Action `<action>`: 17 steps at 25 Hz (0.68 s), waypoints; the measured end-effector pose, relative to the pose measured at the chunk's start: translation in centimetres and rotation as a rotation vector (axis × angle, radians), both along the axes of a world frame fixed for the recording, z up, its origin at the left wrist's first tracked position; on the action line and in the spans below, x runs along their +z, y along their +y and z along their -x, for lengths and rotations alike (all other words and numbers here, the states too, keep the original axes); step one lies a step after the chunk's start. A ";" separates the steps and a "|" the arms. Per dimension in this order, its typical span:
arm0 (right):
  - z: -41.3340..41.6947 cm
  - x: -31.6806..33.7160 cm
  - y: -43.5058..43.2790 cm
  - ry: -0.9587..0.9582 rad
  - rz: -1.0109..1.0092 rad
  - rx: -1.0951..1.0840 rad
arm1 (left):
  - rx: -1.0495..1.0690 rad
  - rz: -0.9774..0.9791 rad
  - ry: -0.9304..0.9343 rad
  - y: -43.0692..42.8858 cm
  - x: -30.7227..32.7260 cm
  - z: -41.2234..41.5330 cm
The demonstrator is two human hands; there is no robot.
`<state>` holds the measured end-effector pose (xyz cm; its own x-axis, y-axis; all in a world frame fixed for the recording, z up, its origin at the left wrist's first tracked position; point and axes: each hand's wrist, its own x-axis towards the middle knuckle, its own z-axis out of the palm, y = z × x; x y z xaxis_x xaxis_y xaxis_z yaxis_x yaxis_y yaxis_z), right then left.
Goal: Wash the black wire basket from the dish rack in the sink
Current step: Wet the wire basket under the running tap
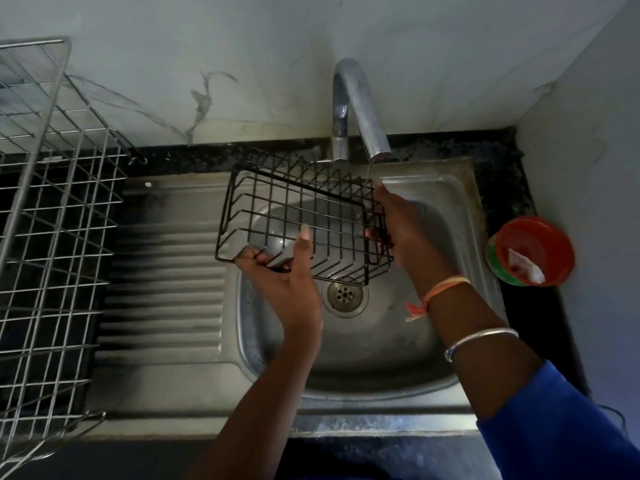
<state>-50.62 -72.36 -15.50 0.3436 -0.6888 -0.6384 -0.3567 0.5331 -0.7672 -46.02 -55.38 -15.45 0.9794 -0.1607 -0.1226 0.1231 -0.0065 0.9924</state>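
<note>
Chrome tap (360,109) at far wall, spout curving toward near right; thin water stream (369,171) falling from spout. Red bowl (530,237), green outside, on black stone bench (485,150) at right; white crumpled packet (526,268) inside. Pale veined wall (242,46) behind.

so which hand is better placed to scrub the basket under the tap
Right, probably: the right hand holds the basket end directly under the tap stream; the left hand grips the opposite corner, steadying it.
</note>
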 end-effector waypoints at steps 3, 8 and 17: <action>2.0 0.3 0.3 -0.030 -0.023 -0.091 | -0.055 -0.041 0.041 -0.5 -0.5 1.0; 5.4 -0.4 -0.4 0.001 0.161 -0.179 | -0.174 0.080 0.177 -1.3 -1.0 2.3; 7.8 3.7 -2.1 -0.004 0.450 -0.232 | -0.140 -0.128 0.547 -2.0 -0.2 -0.5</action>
